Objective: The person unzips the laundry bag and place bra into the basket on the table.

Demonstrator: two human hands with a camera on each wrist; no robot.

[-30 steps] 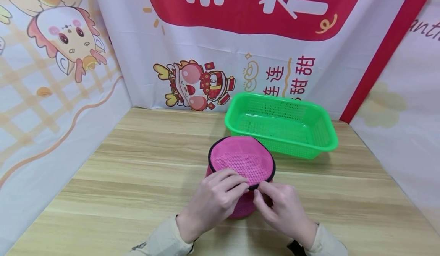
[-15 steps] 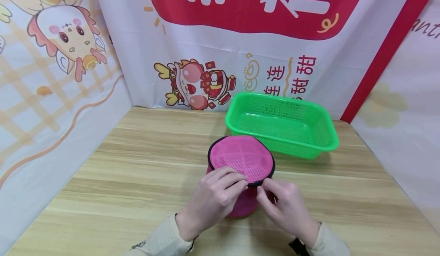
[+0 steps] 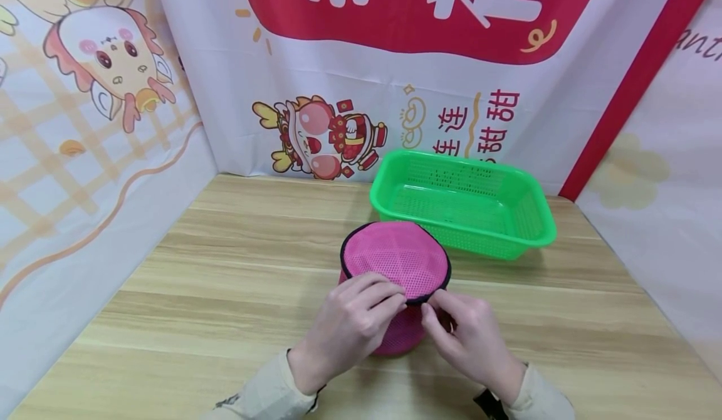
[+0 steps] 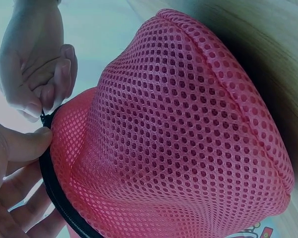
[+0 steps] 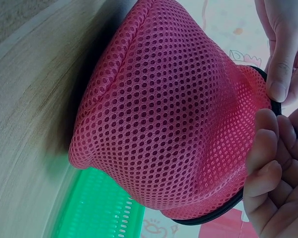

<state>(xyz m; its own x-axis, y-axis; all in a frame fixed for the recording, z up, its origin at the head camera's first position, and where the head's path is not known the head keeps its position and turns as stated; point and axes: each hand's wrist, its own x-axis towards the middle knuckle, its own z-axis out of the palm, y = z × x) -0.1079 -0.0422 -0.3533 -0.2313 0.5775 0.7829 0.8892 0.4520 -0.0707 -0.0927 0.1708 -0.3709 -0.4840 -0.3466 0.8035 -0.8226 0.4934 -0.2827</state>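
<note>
A round pink mesh laundry bag (image 3: 397, 260) stands on the table, its top edged by a black zipper (image 5: 216, 214). My left hand (image 3: 356, 329) pinches the near edge of that rim; in the left wrist view its thumb (image 4: 32, 144) presses on the black band. Just to the right, my right hand (image 3: 470, 338) has thumb and forefinger together at the front of the rim. A small dark zipper pull (image 4: 43, 118) shows at those fingertips in the left wrist view. The bag's mesh side (image 5: 164, 104) bulges below the rim, and its front is partly hidden by both hands.
A green plastic basket (image 3: 462, 244) with perforated sides stands right behind the bag, towards the back right. The wood-grain table (image 3: 225, 269) meets printed cloth walls (image 3: 225, 94) at the back and sides.
My right hand has moved slightly right and away from me along the rim, widening the gap between the hands. My left hand keeps its hold, almost still.
</note>
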